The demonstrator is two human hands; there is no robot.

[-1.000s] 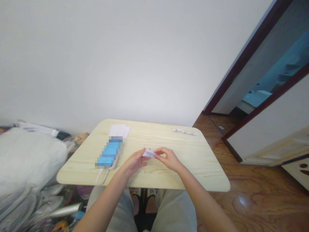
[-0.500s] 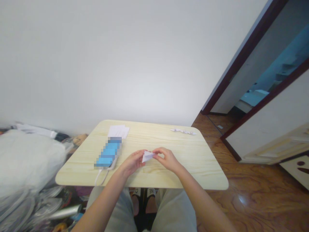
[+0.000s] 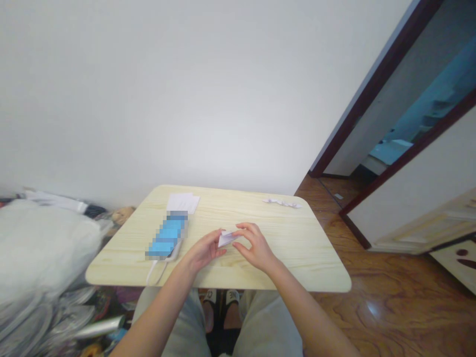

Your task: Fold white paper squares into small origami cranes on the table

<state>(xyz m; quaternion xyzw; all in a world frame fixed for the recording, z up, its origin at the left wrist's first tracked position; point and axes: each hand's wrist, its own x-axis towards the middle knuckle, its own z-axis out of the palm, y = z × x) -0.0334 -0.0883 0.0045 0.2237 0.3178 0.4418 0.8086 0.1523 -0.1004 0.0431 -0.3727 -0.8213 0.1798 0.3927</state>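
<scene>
A small folded piece of white paper point(image 3: 225, 239) is held above the middle of the table, its left end between the thumb and fingers of my left hand point(image 3: 207, 250). My right hand point(image 3: 256, 245) is at the paper's right end, thumb and fingers spread apart around it. Whether a fingertip touches the paper there I cannot tell. Part of the paper's left edge is hidden by my left fingers.
On the light wooden table point(image 3: 297, 258), a blurred-out phone point(image 3: 167, 237) with a white cable point(image 3: 150, 272) lies to the left. Behind it are white paper sheets point(image 3: 182, 202). Several small folded paper pieces point(image 3: 282, 203) form a row at the back right. A wall point(image 3: 223, 99) stands behind.
My right thumb and fingers have parted from their pinch on the paper's right end. The paper has tilted slightly and stays in my left hand.
</scene>
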